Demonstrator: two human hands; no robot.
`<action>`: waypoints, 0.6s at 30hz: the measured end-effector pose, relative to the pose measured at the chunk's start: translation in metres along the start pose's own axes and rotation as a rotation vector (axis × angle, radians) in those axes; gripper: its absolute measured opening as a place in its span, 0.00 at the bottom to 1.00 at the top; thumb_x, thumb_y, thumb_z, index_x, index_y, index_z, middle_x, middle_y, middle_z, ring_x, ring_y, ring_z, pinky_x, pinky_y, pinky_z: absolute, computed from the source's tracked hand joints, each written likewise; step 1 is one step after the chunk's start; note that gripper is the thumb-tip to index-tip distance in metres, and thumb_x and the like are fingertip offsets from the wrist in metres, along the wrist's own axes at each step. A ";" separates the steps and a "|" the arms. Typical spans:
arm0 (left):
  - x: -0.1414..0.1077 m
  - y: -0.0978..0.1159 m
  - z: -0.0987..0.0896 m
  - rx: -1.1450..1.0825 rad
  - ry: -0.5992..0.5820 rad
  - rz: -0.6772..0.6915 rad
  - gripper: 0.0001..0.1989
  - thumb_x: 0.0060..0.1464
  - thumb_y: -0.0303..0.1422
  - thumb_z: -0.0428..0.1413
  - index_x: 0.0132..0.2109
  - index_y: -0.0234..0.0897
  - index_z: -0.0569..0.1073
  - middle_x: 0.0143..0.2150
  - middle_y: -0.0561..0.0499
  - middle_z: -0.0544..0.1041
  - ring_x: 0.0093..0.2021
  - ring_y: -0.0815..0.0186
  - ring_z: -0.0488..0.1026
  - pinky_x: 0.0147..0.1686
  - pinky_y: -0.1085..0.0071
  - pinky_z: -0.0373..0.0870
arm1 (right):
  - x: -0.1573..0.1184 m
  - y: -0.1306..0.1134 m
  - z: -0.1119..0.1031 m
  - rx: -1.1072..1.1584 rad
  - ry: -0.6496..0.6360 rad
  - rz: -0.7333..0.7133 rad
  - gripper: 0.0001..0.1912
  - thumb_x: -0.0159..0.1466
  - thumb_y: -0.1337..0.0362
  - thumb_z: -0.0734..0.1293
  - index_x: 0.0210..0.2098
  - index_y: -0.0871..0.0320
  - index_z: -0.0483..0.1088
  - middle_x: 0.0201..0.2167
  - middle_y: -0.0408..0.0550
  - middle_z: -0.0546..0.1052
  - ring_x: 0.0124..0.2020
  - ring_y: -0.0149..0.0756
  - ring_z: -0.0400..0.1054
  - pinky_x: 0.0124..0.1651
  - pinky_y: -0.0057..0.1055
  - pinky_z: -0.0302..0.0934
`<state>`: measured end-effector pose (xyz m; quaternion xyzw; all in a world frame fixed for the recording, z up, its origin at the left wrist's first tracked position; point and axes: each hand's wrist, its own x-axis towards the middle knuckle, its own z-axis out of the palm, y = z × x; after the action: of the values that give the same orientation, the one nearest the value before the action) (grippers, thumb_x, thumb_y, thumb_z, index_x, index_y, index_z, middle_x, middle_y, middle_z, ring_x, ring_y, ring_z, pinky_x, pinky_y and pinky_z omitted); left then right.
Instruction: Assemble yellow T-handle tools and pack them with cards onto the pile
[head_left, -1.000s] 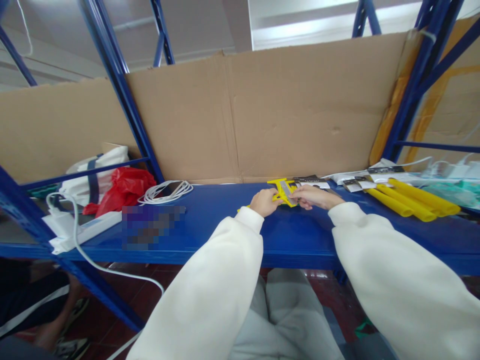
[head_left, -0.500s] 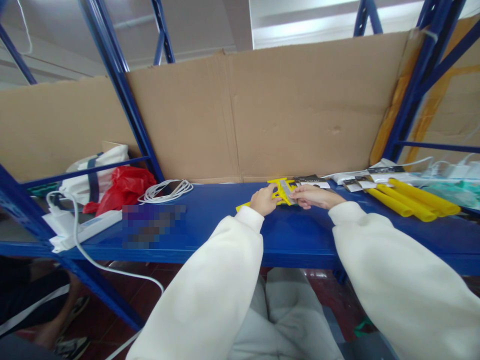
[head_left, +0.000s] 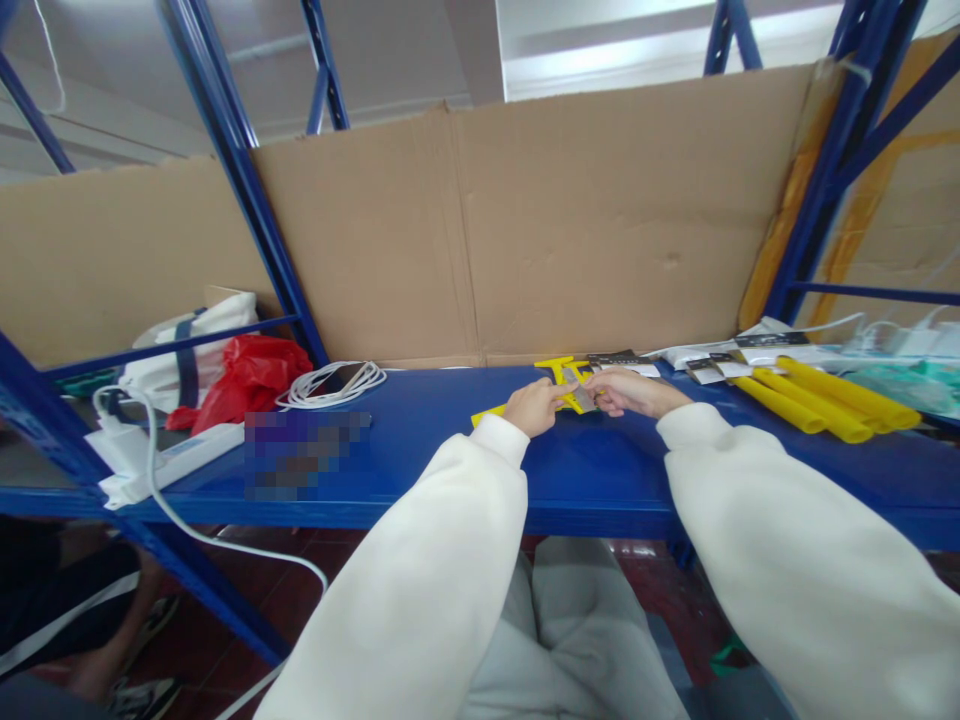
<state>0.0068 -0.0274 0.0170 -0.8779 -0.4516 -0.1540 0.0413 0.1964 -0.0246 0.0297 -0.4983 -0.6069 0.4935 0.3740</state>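
Over the blue shelf, my left hand [head_left: 531, 406] is closed at the left side of a yellow plastic piece [head_left: 556, 368] with T-shaped ends. One of its fingers or its thumb reaches across a small flat grey plate [head_left: 580, 398] lying on that piece. From the right, my right hand [head_left: 628, 392] pinches the plate's edge between thumb and fingertips, the other fingers curled. More yellow plastic [head_left: 489, 413] sticks out left of my left hand. Behind the hands are black-and-white cards [head_left: 622, 362]. My fingers hide much of the yellow piece.
Yellow tubes [head_left: 832, 400] with card tags lie to the right. Leftward are a coiled white cable [head_left: 334, 382], a red plastic bag [head_left: 251, 372] and a white power strip [head_left: 199, 450]. Cardboard [head_left: 600, 220] walls the back between blue posts. A seated person's leg [head_left: 82, 600] shows lower left.
My left finger or thumb has come down across the grey plate, covering more of it. My right hand has stayed almost still at the plate's edge.
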 end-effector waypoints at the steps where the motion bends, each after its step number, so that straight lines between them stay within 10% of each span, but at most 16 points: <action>1: -0.001 0.001 0.000 0.001 -0.003 0.013 0.24 0.65 0.32 0.48 0.66 0.52 0.64 0.47 0.48 0.72 0.50 0.63 0.73 0.49 0.72 0.67 | 0.001 0.000 0.000 0.007 0.025 0.007 0.13 0.55 0.62 0.71 0.23 0.58 0.64 0.15 0.40 0.65 0.15 0.24 0.52 0.15 0.23 0.45; 18: -0.004 0.010 -0.001 -0.001 0.006 0.099 0.23 0.66 0.33 0.46 0.65 0.54 0.65 0.47 0.50 0.72 0.50 0.64 0.72 0.48 0.73 0.67 | 0.012 0.010 0.000 0.068 0.067 -0.079 0.20 0.56 0.52 0.73 0.21 0.58 0.63 0.12 0.36 0.58 0.14 0.22 0.49 0.16 0.23 0.42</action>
<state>0.0120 -0.0368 0.0177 -0.8987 -0.4073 -0.1545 0.0500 0.1962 -0.0124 0.0194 -0.4772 -0.5959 0.4818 0.4301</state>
